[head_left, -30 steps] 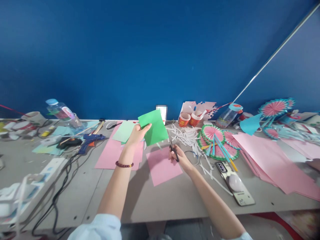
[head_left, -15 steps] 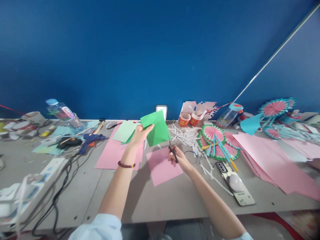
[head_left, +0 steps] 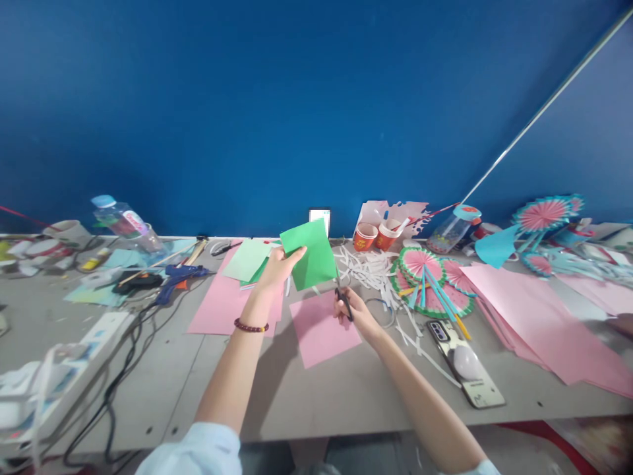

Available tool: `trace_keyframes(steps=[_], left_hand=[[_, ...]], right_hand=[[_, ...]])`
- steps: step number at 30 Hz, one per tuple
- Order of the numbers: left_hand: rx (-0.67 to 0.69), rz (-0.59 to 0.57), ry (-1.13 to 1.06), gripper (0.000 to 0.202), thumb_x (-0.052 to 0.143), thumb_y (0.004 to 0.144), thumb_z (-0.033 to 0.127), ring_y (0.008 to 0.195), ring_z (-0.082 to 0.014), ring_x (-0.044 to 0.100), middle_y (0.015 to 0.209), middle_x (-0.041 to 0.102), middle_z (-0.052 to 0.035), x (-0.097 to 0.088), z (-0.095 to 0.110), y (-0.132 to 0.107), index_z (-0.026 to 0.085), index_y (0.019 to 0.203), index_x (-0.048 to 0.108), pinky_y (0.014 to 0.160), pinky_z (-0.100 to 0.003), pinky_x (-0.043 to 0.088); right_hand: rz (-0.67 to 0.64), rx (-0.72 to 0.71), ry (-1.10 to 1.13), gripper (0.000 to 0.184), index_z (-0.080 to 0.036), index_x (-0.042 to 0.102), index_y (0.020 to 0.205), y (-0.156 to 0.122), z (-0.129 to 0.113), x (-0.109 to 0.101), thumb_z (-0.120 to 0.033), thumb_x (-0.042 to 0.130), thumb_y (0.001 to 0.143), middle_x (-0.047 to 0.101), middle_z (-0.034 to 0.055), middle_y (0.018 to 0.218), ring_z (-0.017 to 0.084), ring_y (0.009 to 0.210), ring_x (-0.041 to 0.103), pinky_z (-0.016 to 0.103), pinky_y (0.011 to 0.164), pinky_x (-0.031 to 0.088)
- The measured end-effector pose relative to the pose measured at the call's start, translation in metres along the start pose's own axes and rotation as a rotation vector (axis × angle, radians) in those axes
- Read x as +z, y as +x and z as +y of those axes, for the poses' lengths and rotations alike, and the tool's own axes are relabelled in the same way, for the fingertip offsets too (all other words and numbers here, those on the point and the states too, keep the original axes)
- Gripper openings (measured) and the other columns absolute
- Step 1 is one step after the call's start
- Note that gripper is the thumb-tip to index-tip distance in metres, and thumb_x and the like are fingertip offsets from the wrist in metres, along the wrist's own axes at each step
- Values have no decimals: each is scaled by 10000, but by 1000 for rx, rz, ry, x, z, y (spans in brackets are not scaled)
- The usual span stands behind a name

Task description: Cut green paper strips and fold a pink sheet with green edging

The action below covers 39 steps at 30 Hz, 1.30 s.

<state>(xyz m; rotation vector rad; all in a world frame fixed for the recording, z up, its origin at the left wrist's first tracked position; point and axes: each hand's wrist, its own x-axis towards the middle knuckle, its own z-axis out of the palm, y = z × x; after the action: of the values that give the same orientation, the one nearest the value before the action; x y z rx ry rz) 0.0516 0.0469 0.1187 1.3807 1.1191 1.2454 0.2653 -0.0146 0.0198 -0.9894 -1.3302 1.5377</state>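
Note:
My left hand pinches a sheet of green paper by its left side, thumb on top, and holds it up above the table. In my right hand is a pair of dark-handled scissors, with fingers wrapped round the handles. The blades point up to the right edge of the green paper; how far they are apart is too small to tell. Beneath the hands a square of pink paper lies on the table. Larger pink sheets and pale green paper lie under and beside my left forearm.
White paper strips, red paper cups and pink-green paper fans sit to the right. A phone lies nearer me, beside pink sheets. Leftward are a blue glue gun, a power strip and a bottle.
The green paper and both hands have shifted very slightly to the right. My grip on the paper and on the scissors looks the same.

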Motion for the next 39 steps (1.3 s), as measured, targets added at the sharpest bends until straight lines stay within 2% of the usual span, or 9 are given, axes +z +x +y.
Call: trace_keyframes(steps=[13, 20, 29, 39], left_hand=[[-16, 9, 36, 296, 703, 696, 446, 800, -277, 637, 670, 663, -49, -1, 0, -1, 180, 820, 668, 732, -373, 474], [-34, 23, 22, 319, 723, 670, 455, 846, -303, 636, 671, 672, -55, 0, 2, -1, 181, 825, 670, 736, -387, 472], [-24, 36, 25, 337, 713, 681, 487, 823, -295, 629, 661, 667, -52, -2, 4, -6, 186, 826, 663, 728, -391, 457], [-26, 52, 9, 347, 719, 678, 489, 819, -300, 638, 663, 673, -57, -2, 4, -5, 186, 839, 672, 721, -400, 467]], right_hand=[[8, -16, -2, 444, -187, 445, 903, -1, -3, 1, -570, 605, 746, 573, -37, 593, 75, 432, 477, 170, 364, 353], [26, 2, -11, 454, -196, 444, 891, -1, -2, 1, -597, 592, 736, 563, -37, 585, 90, 439, 478, 165, 332, 313], [58, 17, 8, 407, -188, 460, 860, -1, -4, 4, -549, 604, 739, 554, -49, 532, 77, 404, 435, 165, 332, 297], [83, 11, 1, 353, -192, 477, 830, 1, -2, 5, -503, 618, 740, 544, -47, 514, 88, 425, 454, 180, 363, 311]])
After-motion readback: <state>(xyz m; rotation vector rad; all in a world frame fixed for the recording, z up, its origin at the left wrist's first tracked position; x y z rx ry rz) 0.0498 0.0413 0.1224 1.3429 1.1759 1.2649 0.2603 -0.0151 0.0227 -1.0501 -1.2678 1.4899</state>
